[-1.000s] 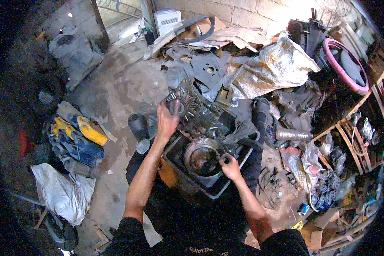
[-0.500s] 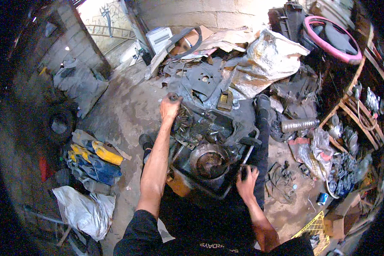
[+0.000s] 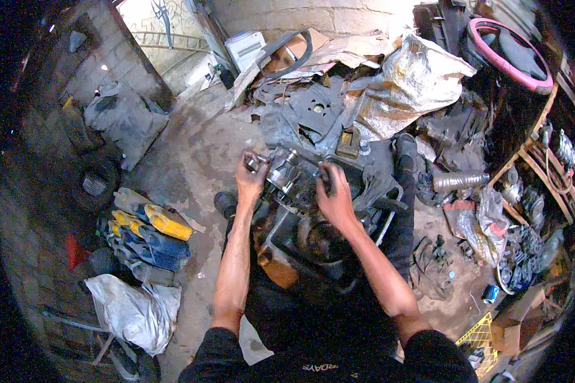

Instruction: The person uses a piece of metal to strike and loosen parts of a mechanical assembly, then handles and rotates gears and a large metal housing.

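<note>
Between my legs rests a black tray (image 3: 271, 233) with greasy machine parts in it. At its far left a shiny, ribbed metal part (image 3: 285, 171) lies tilted; its exact kind I cannot make out. My left hand (image 3: 250, 180) is beside that part, fingers curled round a small dark metal piece at its end. Over the tray's far middle is my right hand (image 3: 334, 189), its fingers closed on something dark that is mostly hidden. A round, dark metal housing (image 3: 322, 241) sits in the near part of the tray, partly covered by my right forearm.
Yellow and blue containers (image 3: 156, 226) lie to the left, above a white sack (image 3: 137, 313). Ahead are a flat grey plate (image 3: 313, 110) and a dirty white sack (image 3: 409, 86). A pink-rimmed steering wheel (image 3: 510, 56), a blue can (image 3: 490, 293) and scrap crowd the right.
My right hand has moved from the tray's right edge up and left over its far middle. The ribbed metal part beside my left hand now shows a shinier side.
</note>
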Available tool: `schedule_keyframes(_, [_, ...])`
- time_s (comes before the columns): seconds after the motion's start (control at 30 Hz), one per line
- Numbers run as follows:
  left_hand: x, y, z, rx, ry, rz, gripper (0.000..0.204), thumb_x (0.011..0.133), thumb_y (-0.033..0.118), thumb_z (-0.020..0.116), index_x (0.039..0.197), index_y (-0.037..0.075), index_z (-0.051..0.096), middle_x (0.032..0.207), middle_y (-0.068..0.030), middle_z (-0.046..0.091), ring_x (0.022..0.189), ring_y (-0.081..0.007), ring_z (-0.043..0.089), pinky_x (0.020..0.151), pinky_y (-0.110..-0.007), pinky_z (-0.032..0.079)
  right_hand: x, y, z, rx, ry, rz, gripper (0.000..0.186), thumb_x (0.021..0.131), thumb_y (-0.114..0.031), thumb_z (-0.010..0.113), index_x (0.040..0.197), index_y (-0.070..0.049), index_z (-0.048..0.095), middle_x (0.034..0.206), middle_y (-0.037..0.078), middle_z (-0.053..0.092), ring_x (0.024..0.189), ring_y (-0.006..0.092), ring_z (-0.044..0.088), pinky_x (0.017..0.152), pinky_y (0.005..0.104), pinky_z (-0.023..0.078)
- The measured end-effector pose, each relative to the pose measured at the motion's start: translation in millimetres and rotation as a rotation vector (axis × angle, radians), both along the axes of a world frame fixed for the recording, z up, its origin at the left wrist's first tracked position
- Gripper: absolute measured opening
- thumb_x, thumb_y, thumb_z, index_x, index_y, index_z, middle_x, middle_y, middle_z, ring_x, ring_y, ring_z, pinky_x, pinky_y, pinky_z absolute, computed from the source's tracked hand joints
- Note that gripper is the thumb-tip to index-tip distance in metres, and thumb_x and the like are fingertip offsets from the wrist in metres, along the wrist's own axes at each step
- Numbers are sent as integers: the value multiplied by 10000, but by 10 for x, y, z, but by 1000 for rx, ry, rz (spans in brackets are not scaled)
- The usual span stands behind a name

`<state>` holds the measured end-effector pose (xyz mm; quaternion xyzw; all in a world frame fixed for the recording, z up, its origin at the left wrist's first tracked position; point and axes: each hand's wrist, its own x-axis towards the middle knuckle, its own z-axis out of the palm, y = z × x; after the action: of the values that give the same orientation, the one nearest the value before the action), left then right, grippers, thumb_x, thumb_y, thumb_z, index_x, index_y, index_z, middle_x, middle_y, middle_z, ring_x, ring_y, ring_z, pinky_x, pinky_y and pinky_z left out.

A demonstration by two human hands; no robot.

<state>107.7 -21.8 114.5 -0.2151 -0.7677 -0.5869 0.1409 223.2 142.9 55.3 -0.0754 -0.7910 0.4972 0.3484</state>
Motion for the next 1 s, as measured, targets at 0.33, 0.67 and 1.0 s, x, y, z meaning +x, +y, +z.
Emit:
schedule_keyframes(0.33, [217, -192, -101, 4, 174, -47, 262, 668, -107, 528, 791, 53, 361, 795, -107, 567, 819, -206, 561, 819, -322, 440, -886, 8, 229, 3, -217, 329, 450, 915, -324, 525, 1226, 0, 515, 1237, 245, 521, 1159, 371, 498, 988, 409, 387])
schedule_keyframes(0.67, [242, -380, -647, 174, -69, 133, 425, 923, 351, 502, 1177, 14, 449, 1218, -130, 495, 1127, -235, 465, 993, -349, 326, -229, -111, 35, 143, 40, 176, 246, 833, -66, 631, 1056, -6, 546, 971, 151, 640, 933, 271, 626, 821, 351, 472])
schedule_keyframes(1.0, [-202, -273, -637, 509, -265, -210, 363, 967, 316, 428, 1003, -2, 599, 969, -114, 653, 979, -197, 565, 937, -306, 378, 308, -673, -94, 218, 45, -56, 570, 710, -116, 743, 1187, 13, 459, 1125, 223, 570, 1029, 391, 558, 885, 435, 450])
